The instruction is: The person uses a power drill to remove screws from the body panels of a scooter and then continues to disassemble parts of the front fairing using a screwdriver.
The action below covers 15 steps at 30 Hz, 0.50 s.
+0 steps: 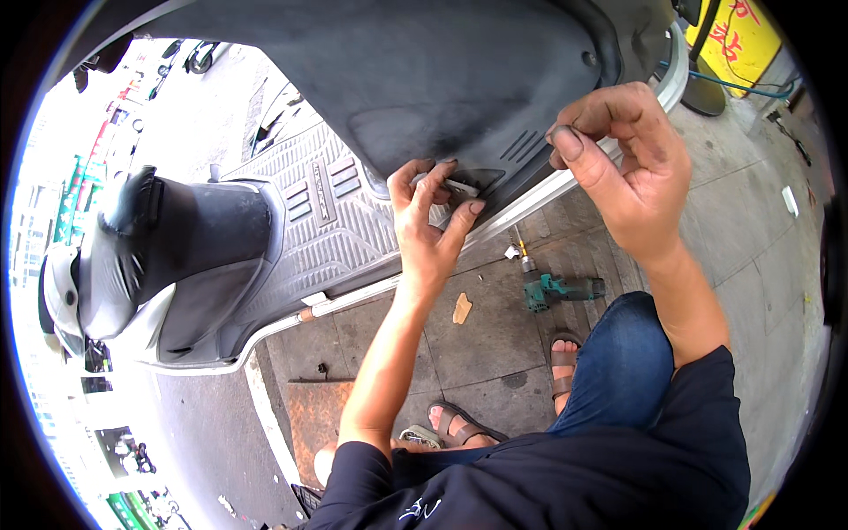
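A dark scooter front panel [468, 79] rises above a ribbed grey floorboard [309, 230]. My left hand [427, 216] is at the panel's lower part, fingers curled on a small pale strip [462, 187] at a recess; its exact grip is partly hidden. My right hand [632, 163] is raised beside the panel's right edge, thumb and forefinger pinched, with whatever they may hold too small to make out. Below the side rail [521, 212], a teal cordless drill [552, 291] with a long bit lies on the paving.
The black seat [177, 256] is at the left. A yellow sign [733, 40] and blue hose [751, 88] are at the upper right. My sandalled feet rest on paving near a rusty plate [318, 402] and a tan scrap [462, 307]. Parked scooters [201, 57] stand in the background.
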Each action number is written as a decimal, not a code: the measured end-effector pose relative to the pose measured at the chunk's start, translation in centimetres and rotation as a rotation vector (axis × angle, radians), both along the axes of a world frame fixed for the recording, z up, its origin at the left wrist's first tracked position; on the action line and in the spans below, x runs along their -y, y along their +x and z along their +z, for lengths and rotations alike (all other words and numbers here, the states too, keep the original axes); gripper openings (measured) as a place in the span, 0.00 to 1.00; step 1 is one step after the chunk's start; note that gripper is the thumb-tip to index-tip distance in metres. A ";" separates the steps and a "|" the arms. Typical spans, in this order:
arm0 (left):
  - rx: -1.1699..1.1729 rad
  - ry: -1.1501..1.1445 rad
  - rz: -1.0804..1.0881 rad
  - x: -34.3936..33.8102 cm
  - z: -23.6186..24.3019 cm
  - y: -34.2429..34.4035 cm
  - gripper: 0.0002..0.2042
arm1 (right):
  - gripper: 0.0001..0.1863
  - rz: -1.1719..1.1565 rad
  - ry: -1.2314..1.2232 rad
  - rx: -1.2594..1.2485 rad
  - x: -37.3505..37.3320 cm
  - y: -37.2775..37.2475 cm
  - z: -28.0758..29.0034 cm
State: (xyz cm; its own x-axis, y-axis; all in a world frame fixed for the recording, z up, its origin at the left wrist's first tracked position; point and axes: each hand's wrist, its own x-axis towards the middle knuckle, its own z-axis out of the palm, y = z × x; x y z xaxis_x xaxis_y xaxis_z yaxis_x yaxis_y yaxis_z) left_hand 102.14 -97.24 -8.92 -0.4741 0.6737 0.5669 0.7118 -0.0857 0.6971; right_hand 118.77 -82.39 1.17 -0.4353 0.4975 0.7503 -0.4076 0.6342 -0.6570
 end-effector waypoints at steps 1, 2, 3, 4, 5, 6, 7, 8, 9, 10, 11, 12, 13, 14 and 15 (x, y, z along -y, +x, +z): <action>0.003 0.011 0.058 -0.1 -0.2 0.5 0.29 | 0.09 0.005 0.009 -0.008 0.0 -0.1 0.0; 0.006 0.026 0.111 -0.3 -0.4 0.7 0.29 | 0.09 0.007 0.024 -0.016 -0.1 -0.1 0.2; -0.011 0.014 0.120 -0.5 -0.4 0.8 0.30 | 0.10 0.006 0.038 -0.024 -0.1 -0.1 0.2; -0.027 0.015 0.131 -0.5 -0.3 1.0 0.30 | 0.10 0.018 0.027 -0.045 -0.1 -0.1 0.1; -0.039 0.018 0.139 -0.6 0.0 1.4 0.30 | 0.10 0.027 0.019 -0.061 -0.1 -0.1 -0.1; -0.049 0.022 0.145 -0.7 0.2 1.6 0.30 | 0.10 0.035 0.011 -0.076 -0.1 -0.2 -0.3; -0.037 0.049 0.147 -1.0 -0.6 1.3 0.31 | 0.10 0.036 0.035 -0.081 -0.3 -0.3 -0.4; -0.018 0.046 0.156 -1.1 -0.3 1.6 0.29 | 0.10 0.042 0.051 -0.095 -0.5 -0.2 -0.5; 0.003 0.042 0.163 -1.2 -0.1 1.9 0.27 | 0.10 0.045 0.067 -0.108 -0.6 -0.1 -0.5; 0.023 0.039 0.169 -1.2 0.2 2.1 0.25 | 0.10 0.048 0.061 -0.109 -0.8 0.1 -0.4; 0.002 0.048 0.161 -1.1 0.0 1.9 0.22 | 0.10 0.051 0.055 -0.103 -0.7 0.1 -0.4; -0.019 0.056 0.153 -0.9 -0.4 1.7 0.19 | 0.10 0.052 0.049 -0.097 -0.7 0.1 -0.3; -0.041 0.064 0.144 -0.9 -0.6 1.5 0.16 | 0.10 0.061 0.085 -0.070 -0.8 0.2 -0.2; -0.058 0.069 0.159 -0.8 -0.8 1.5 0.14 | 0.10 0.071 0.123 -0.038 -0.9 0.4 -0.1; -0.076 0.073 0.175 -0.8 -1.0 1.5 0.12 | 0.11 0.082 0.161 -0.007 -0.9 0.5 -0.1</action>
State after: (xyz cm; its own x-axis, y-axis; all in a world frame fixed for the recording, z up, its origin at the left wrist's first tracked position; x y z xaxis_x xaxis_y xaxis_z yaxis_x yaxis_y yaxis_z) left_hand 103.61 -96.41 -9.90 -0.5341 0.5408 0.6498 0.7707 -0.0043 0.6372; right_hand 119.28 -81.45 1.11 -0.4640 0.3343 0.8203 -0.4661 0.6954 -0.5470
